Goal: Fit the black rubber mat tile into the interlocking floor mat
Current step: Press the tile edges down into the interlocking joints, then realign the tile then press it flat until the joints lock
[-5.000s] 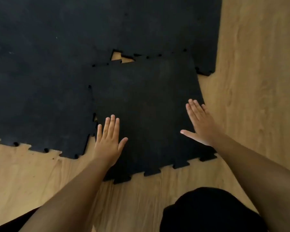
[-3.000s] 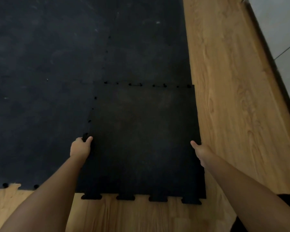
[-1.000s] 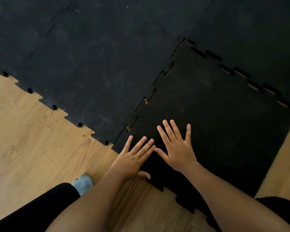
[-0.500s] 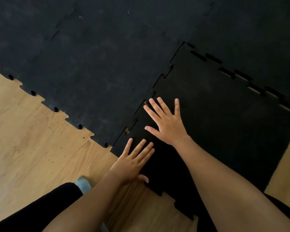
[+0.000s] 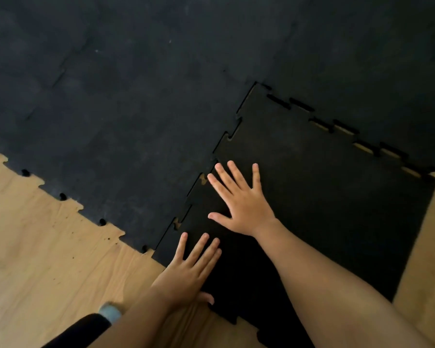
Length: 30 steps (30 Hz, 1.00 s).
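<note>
The black rubber mat tile (image 5: 324, 202) lies flat at the right, set into the corner of the large black interlocking floor mat (image 5: 126, 104). Its toothed left edge meets the mat, with small wood-coloured gaps showing at a few teeth. Its far edge shows several open slots against the mat. My right hand (image 5: 239, 199) lies flat on the tile, fingers spread, fingertips by the left seam. My left hand (image 5: 189, 272) rests flat, fingers apart, on the tile's near left corner. Neither hand holds anything.
Light wooden floor (image 5: 48, 259) lies left of and below the mat, and a strip of it shows at the right edge (image 5: 432, 247). The mat's toothed border (image 5: 60, 197) runs diagonally across the left. My dark trouser leg and pale sock (image 5: 108, 312) are at the bottom.
My right hand slid up along the tile's left seam, from beside my left hand to further up the edge. My left hand stays on the near corner. More teeth along the seam look seated.
</note>
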Each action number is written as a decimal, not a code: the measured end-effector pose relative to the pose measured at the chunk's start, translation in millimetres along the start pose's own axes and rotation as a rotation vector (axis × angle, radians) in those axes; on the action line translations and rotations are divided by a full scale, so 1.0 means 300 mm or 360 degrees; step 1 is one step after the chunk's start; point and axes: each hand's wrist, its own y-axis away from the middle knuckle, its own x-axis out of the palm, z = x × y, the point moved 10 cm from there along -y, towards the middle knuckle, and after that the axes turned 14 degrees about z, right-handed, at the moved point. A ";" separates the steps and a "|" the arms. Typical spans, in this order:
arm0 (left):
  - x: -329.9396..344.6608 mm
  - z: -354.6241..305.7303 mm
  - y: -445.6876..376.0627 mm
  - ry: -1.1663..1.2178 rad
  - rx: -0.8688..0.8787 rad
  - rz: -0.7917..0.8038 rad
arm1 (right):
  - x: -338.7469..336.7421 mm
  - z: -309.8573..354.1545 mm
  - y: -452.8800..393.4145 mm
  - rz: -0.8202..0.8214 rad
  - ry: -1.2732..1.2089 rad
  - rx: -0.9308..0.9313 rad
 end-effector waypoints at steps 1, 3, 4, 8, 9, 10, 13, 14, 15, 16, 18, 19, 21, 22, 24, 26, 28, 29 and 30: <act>-0.002 -0.001 0.000 -0.0004 0.0003 -0.0021 | -0.004 0.000 0.002 0.0013 0.0004 0.0010; -0.004 0.002 -0.003 -0.0020 -0.0008 -0.0040 | -0.007 -0.001 0.003 0.0072 0.0002 0.0035; -0.004 0.001 -0.005 -0.0028 -0.0017 -0.0037 | -0.005 -0.004 0.001 0.0119 -0.0005 0.0036; -0.022 -0.005 0.008 -0.0038 -0.0062 -0.0035 | 0.005 -0.061 0.017 0.0365 -0.0101 0.0059; -0.035 -0.003 0.016 -0.0053 -0.0064 -0.0050 | 0.005 -0.111 0.042 0.0385 -0.0148 0.0157; -0.052 0.001 0.025 -0.0073 -0.0060 -0.0069 | 0.006 -0.176 0.081 0.0381 -0.0202 0.0308; -0.127 0.029 0.032 -0.0082 -0.0120 -0.0127 | 0.042 -0.393 0.292 0.0302 -0.0417 0.0894; -0.163 0.056 0.027 -0.0010 -0.0211 -0.0166 | 0.067 -0.454 0.386 0.0279 -0.0497 0.1103; -0.196 0.094 0.019 0.0107 -0.0344 -0.0211 | 0.098 -0.507 0.487 0.0264 -0.0602 0.1321; -0.216 0.139 0.007 0.0259 -0.0498 -0.0227 | 0.132 -0.548 0.589 0.0251 -0.0732 0.1545; -0.238 0.216 -0.016 0.0572 -0.0761 -0.0231 | 0.195 -0.591 0.784 0.0216 -0.1011 0.1975; -0.249 0.237 -0.028 0.0733 -0.0838 -0.0225 | 0.221 -0.596 0.867 0.0198 -0.1147 0.2161; -0.272 0.249 -0.055 0.1018 -0.0925 -0.0209 | 0.248 -0.593 0.980 0.0169 -0.1331 0.2411; -0.287 0.247 -0.066 0.1124 -0.0970 -0.0226 | 0.247 -0.593 1.011 0.0153 -0.1356 0.2469; -0.326 0.250 -0.069 0.1341 -0.1078 -0.0405 | 0.237 -0.598 1.064 0.0069 -0.1363 0.2564; -0.360 0.264 -0.064 0.1471 -0.1192 -0.0558 | 0.247 -0.593 1.126 -0.0080 -0.1544 0.2714; -0.374 0.290 -0.066 0.1543 -0.1302 -0.0541 | 0.267 -0.590 1.161 -0.0137 -0.1727 0.2772; -0.372 0.311 -0.066 0.1588 -0.1365 -0.0495 | 0.276 -0.596 1.172 -0.0158 -0.1789 0.2762; -0.365 0.336 -0.064 0.1630 -0.1435 -0.0431 | 0.286 -0.605 1.179 -0.0201 -0.1881 0.2738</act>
